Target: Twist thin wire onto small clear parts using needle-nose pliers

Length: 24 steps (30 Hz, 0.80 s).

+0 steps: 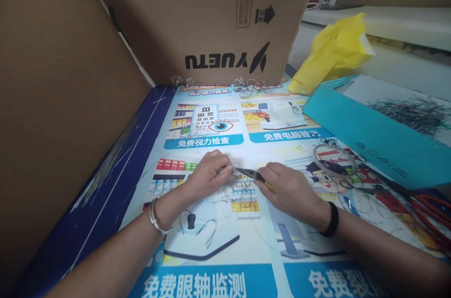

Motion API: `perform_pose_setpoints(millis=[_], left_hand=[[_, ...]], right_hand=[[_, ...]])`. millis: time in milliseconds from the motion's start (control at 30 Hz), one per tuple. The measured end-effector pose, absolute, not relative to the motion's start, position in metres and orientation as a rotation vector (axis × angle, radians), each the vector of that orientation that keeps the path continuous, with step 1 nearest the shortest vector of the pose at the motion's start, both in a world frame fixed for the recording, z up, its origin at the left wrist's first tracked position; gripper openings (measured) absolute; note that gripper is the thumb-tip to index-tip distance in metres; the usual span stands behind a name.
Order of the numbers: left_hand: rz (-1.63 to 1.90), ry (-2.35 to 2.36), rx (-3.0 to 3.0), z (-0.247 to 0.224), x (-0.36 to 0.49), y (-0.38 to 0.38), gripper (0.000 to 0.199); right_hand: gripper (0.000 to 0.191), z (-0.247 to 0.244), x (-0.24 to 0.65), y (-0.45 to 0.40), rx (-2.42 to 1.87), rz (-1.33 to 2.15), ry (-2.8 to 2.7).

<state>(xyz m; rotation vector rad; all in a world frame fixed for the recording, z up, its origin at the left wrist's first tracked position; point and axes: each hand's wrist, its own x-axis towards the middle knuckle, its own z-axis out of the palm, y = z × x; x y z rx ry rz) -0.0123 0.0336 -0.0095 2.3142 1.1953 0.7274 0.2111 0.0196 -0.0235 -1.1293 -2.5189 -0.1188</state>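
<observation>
My left hand (pixel 211 173), with a silver bangle at its wrist, pinches a piece of thin wire (pixel 234 165). From the right, my right hand (pixel 287 187) grips needle-nose pliers (pixel 248 173) with yellow handles, a black band round its wrist. The plier tips are at the wire, close beside my left fingertips; whether the jaws are fully closed is too small to tell. Below both hands lies a loose tangle of fine wire (pixel 234 192) on the printed sheet (pixel 253 251). Nearer to me are a few bent wire pieces (pixel 209 227).
Cardboard panels (pixel 211 11) stand at the back and left. At right are a blue box (pixel 366 133) with a pile of thin wires (pixel 416 114), a yellow bag (pixel 331 53), a clear round dish or roll (pixel 334 160) and red-handled scissors (pixel 428 213). Small wire clumps (pixel 243 87) lie by the back panel.
</observation>
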Motion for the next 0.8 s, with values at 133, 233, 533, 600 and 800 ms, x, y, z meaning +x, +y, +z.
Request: perform_pose_setpoints(millis=[133,233,533,600,800], left_hand=[[0.708,1.225,2.314,-0.0108,-0.0112,0.0337,0.023],[0.696,1.232,2.310,-0.0100,-0.0101,0.0334,0.024],[0.708,1.211,2.320,-0.0097,-0.0085,0.0328,0.024],[0.714,1.208,2.331,-0.0095,-0.0084,0.0331,0.024],[0.663,1.217,2.320,-0.0074,-0.0079,0.0324,0.025]], right_hand=[[0.024,-0.0231,0.2106,0.0190,-1.107,-0.160,-2.528],[0.023,-0.0229,0.2103,0.0190,-1.107,-0.178,-2.545],[0.021,-0.0243,0.2086,0.0195,-1.071,-0.263,-2.544],[0.021,-0.0242,0.2087,0.0188,-1.059,-0.294,-2.549],[0.021,-0.0233,0.2087,0.0174,-1.080,-0.352,-2.585]])
